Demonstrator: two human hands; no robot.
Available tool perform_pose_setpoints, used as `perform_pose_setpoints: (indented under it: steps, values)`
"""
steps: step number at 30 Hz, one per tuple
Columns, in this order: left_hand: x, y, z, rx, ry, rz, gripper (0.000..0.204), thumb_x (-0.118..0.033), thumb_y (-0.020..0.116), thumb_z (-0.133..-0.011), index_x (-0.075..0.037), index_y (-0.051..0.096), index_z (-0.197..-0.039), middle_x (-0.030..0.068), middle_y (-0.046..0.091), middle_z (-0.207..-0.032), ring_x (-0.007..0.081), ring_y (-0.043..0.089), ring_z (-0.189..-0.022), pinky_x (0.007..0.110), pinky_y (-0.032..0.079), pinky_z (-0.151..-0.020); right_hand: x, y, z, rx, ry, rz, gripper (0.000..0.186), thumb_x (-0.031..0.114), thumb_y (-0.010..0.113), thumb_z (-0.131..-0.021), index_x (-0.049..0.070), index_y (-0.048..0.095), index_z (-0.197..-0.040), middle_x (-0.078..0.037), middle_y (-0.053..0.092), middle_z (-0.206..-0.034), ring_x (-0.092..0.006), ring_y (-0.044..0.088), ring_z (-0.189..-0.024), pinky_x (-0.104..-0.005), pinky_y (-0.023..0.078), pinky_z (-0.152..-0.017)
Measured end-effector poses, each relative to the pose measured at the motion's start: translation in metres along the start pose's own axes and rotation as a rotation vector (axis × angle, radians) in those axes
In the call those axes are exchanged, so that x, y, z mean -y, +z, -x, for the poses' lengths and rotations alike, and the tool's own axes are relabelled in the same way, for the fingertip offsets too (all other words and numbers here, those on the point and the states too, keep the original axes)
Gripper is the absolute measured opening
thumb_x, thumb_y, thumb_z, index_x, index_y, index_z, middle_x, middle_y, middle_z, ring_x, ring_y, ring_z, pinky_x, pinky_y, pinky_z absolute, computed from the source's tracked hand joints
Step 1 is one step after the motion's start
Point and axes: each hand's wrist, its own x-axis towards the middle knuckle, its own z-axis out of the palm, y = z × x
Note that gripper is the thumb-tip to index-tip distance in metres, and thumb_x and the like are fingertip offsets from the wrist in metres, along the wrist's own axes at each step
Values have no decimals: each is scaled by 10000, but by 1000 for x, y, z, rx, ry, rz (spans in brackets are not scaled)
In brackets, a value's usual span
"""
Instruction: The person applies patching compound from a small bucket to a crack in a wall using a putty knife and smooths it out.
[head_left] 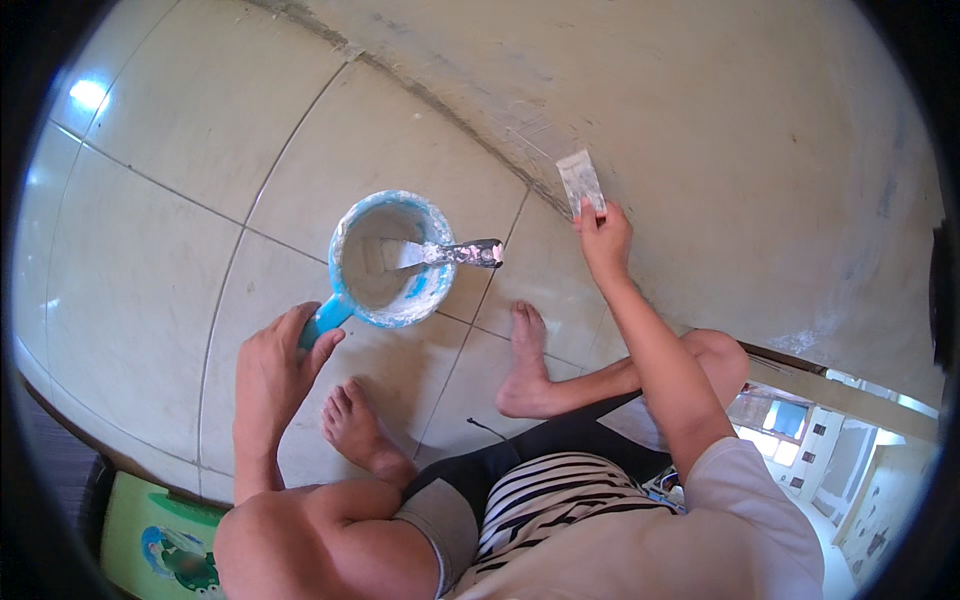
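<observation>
My left hand (272, 375) is closed around the handle of a blue dipper (334, 262), whose rim and inside are smeared with white putty. Inside lies greyish putty (365, 270). A putty knife (470, 253) rests across the dipper, blade in the putty and black, spattered handle sticking out over the right rim. Pinched in my right hand (605, 240) is a small flat rectangular scraper (578, 172), pale with grey smears. It is held up at the wall (720, 130), near the wall's lower edge; whether it touches the surface I cannot tell.
Large beige tiles (150, 250) cover the floor, meeting the wall along a rough, dirty joint (450, 115). My bare feet (527, 350) are on the tiles just below the dipper. A green panel with a cartoon picture (140, 510) stands at the lower left. An opening (800, 450) shows at the lower right.
</observation>
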Motion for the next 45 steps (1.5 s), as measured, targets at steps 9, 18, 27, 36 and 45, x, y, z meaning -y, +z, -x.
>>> perform_pose_setpoints:
  steps: [9,18,27,36,45]
  values:
    - [-1,-1,-2,18,-10,27,357,-288,731,-858,-49,643,-1107,168,694,-932,378,661,-807,429,518,-699,68,32,-36,306,-465,411,198,225,618,-890,29,613,-914,-148,637,-890,-387,640,-775,-475,522,-674]
    - [4,0,1,9,-27,35,356,-275,743,-842,-54,645,-1103,174,687,-936,372,663,-798,426,520,-702,87,-13,-65,-5,-685,535,169,230,618,-919,69,625,-869,-104,622,-853,-324,642,-698,-432,508,-588]
    - [6,0,-1,7,-6,45,356,-259,755,-831,-56,647,-1103,164,691,-934,366,666,-798,419,524,-702,111,-2,-58,200,-802,510,153,217,613,-905,82,664,-959,-97,645,-897,-312,669,-746,-430,540,-615]
    - [10,4,3,-2,-11,43,377,-271,755,-829,-57,643,-1117,169,690,-929,368,668,-802,418,527,-704,137,-20,-76,24,-754,582,142,200,612,-910,88,665,-978,-113,655,-900,-324,665,-732,-432,539,-609]
    - [7,1,2,16,-14,51,380,-282,749,-833,-53,641,-1118,171,690,-932,372,669,-808,424,527,-703,115,-20,-49,201,-694,530,140,193,601,-906,70,660,-937,-104,660,-946,-322,664,-787,-439,547,-651]
